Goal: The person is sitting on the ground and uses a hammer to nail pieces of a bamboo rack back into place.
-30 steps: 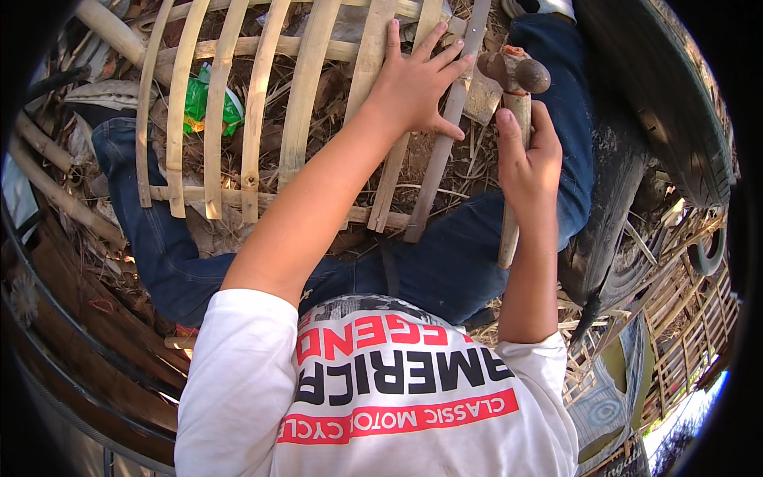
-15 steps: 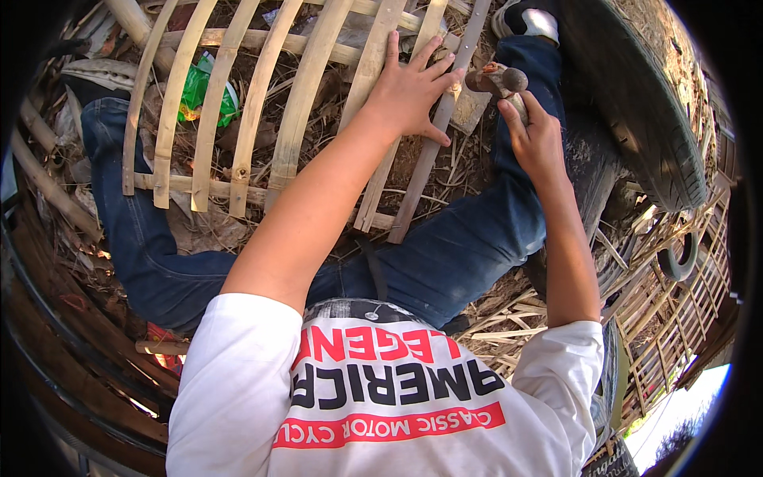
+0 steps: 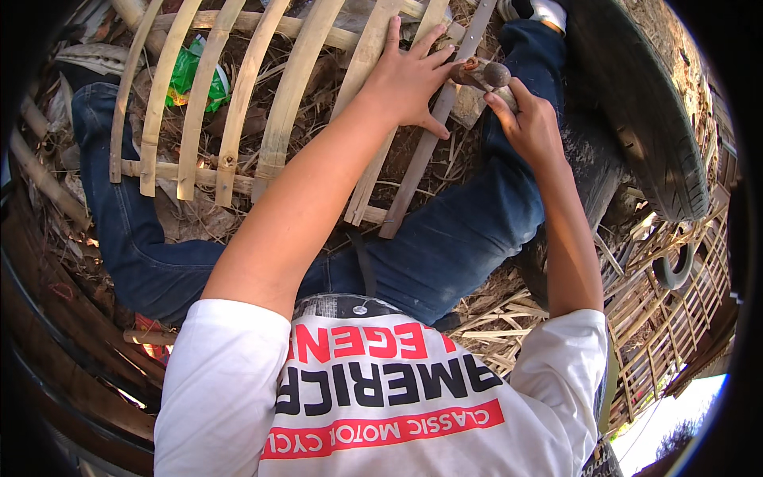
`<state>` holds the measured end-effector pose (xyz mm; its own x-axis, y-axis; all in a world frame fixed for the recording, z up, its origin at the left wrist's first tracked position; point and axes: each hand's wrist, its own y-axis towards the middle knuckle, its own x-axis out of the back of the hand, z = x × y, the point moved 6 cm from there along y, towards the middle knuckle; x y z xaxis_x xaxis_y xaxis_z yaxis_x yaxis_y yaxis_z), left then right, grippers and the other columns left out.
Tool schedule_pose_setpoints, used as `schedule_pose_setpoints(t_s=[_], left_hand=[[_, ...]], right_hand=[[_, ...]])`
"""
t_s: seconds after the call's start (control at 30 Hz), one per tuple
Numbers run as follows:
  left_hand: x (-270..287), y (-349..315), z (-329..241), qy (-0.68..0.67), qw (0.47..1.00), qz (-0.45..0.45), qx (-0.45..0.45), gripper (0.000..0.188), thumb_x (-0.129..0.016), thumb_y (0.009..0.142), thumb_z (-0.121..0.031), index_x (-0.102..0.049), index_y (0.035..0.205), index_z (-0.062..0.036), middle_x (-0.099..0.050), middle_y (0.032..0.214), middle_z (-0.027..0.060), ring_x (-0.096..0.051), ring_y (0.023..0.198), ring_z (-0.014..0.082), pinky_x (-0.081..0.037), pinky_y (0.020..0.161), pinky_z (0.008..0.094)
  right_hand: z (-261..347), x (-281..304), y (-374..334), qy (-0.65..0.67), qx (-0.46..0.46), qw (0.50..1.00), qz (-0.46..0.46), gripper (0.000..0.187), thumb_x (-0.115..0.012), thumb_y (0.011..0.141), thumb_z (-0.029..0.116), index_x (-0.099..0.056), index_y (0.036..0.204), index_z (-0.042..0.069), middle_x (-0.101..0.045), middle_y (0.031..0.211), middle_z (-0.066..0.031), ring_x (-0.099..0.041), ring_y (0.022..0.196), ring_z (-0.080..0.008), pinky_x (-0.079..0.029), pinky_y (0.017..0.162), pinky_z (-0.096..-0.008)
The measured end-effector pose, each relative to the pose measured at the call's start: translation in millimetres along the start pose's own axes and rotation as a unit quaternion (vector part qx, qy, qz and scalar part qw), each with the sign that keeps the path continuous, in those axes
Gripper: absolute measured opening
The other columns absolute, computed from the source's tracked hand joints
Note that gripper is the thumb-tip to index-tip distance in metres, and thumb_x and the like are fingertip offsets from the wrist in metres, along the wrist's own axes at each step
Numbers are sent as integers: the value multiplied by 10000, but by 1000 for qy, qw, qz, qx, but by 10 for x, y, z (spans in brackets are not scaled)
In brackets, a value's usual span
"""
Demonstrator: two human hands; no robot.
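My left hand lies spread over the upper right of a frame of bamboo slats, fingers apart, across a pale slat and the darker strip at the frame's right edge. My right hand is closed round the short visible part of a hammer's handle. The rusty hammer head, with a rounded knob at one end, hovers over or rests at the dark strip, close beside my left fingertips; whether it touches, I cannot tell. Part of the strip is hidden under hand and hammer.
My jeans-clad legs straddle the frame. A black tyre stands at the right. Beneath the slats lie dry leaves and a green wrapper. A woven bamboo lattice and loose bamboo strips lie lower right.
The hammer in my right hand has moved slightly left, closer to my left fingertips. My left hand stays spread on the slats. The whole view has shifted a little.
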<state>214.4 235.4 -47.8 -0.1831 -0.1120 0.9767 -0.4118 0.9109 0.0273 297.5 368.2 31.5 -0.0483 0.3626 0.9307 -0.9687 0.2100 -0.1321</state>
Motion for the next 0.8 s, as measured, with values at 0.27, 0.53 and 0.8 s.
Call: schedule_pose_setpoints(t_s=[0.27,0.53,0.8], left_hand=[[210,-64,36,-83,996,5,-18,1118,-757,552,-741,-449,1460,-166,-440,1517,65,-187,1507,268,-67,1135,736],[282,-19,-1,-102,994,-9,-31,1094,-792,529,-704,-490,1419,-143,-482,1465,88,-211,1492,323,-102,1129,743],[129,-8,2,-53,997,-48,-25,1131,-787,516,-715,-470,1434,-135,-486,1459,86,-200,1495,323,-106,1125,746]], right_hand=[[284,233,-263,61,-98,993,-37,335,-644,950,354,-606,993,24,-628,738,-240,-634,727,-438,-485,626,-447],[419,48,-421,104,-132,980,-107,268,-619,970,212,-558,935,-47,-624,741,-277,-616,710,-475,-474,600,-476],[545,-142,-382,111,-130,968,-185,232,-634,953,163,-547,915,-49,-619,676,-271,-632,647,-459,-492,553,-477]])
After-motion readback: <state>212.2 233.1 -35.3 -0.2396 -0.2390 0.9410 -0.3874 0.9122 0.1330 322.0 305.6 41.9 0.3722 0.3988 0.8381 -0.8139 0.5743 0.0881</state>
